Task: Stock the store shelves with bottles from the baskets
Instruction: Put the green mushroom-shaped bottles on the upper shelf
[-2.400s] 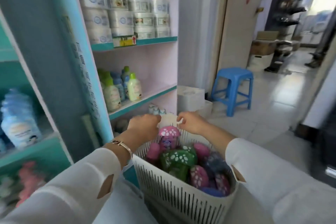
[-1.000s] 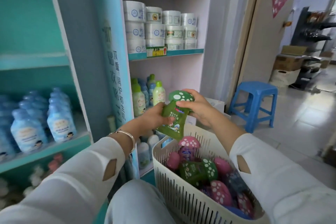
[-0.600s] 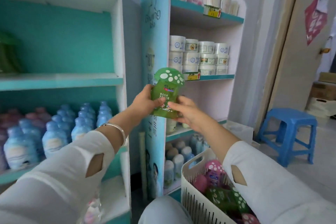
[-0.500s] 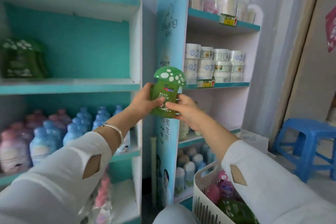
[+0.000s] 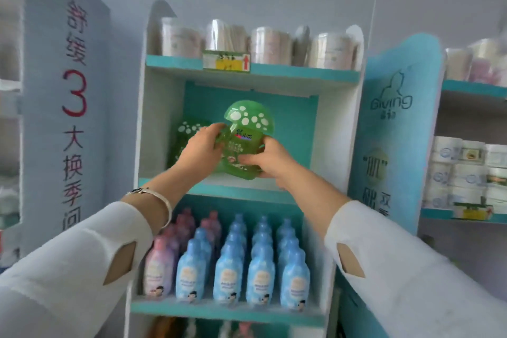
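A green bottle with a white-spotted mushroom cap (image 5: 242, 136) is held upright in both hands in front of the middle teal shelf (image 5: 247, 192). My left hand (image 5: 199, 149) grips its left side, and my right hand (image 5: 270, 159) grips its lower right corner. The bottle's base hangs just above the shelf board. Behind my left hand another green spotted bottle (image 5: 186, 132) stands on that shelf, partly hidden. The basket is out of view.
Rows of blue bottles (image 5: 260, 263) and pink bottles (image 5: 164, 258) fill the shelf below. Clear tubs (image 5: 271, 45) line the top shelf, above a yellow price tag (image 5: 226, 62). White jars (image 5: 466, 170) sit on the unit at right, past a blue side panel (image 5: 392, 129).
Both hands have carried the green bottle up and left from beside the blue panel into the middle shelf opening. The view swung up and left, so the basket and stool have dropped out.
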